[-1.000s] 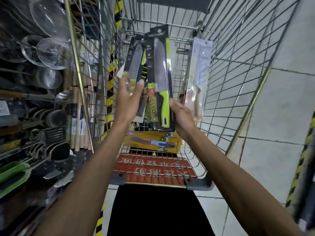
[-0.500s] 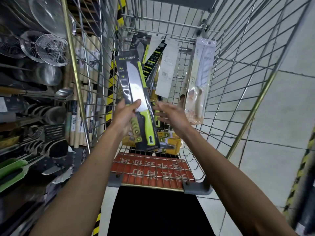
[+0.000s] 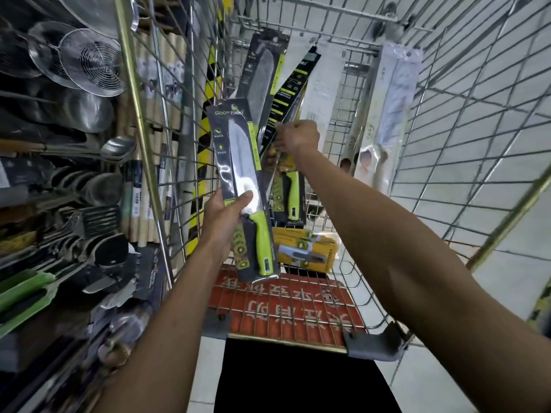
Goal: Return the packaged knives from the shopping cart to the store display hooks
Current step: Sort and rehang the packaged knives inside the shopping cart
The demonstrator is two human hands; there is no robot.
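At the far left the display rack [image 3: 89, 180] hangs thick with strainers and ladles; no free knife hook can be made out there. Just inside the left wall of the shopping cart [image 3: 286, 338], the left hand [image 3: 225, 214] holds a packaged knife [image 3: 238, 162] upright, thumb across its front and fingers curled behind. Further right, the right hand [image 3: 298, 137] has its fingers closed on the leaning packs [image 3: 287, 93] standing in the cart. The glossy card could slide from that low one-handed hold or catch on the wire going over. Tugging one pack may topple the others.
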